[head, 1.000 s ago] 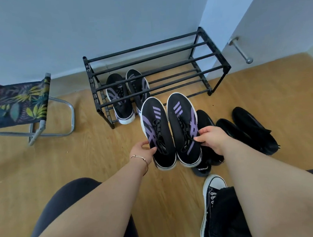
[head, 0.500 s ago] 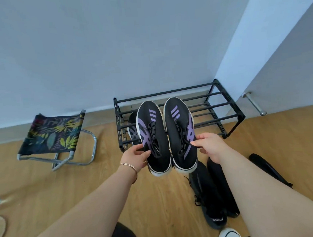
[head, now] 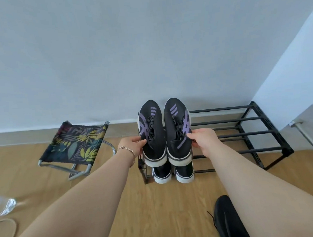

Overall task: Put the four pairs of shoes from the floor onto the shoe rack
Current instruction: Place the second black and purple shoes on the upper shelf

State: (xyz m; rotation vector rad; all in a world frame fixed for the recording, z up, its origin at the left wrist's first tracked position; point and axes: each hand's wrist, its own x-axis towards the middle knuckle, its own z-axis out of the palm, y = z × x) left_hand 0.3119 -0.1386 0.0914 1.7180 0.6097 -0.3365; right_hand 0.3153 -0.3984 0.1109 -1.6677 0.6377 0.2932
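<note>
I'm seeing the left hand [head: 131, 147] gripping the outer edge of the left purple-striped sneaker [head: 152, 133], thumb pressing on the upper near the laces. The right hand [head: 202, 140] is pinching the right purple-striped sneaker [head: 177, 130] at its outer side, thumb and fingers closing on the collar by the lace ends. Both sneakers are sitting side by side, touching, toes pointing to 12 o'clock, heels toward me, over the left end of the black shoe rack [head: 244, 131]; I can't tell whether they're resting on the top bars or hanging just above. At 6 o'clock from them, a second black pair [head: 173, 172] is sitting on the lower tier, white heels showing. A black shoe [head: 226, 216] is lying on the wooden floor [head: 157, 210] at 5 o'clock, partly hiding behind the right forearm. A folding stool [head: 76, 147] with leaf-print fabric is standing at 9 o'clock from the rack, well apart. A bracelet [head: 128, 151] is circling the left wrist.
</note>
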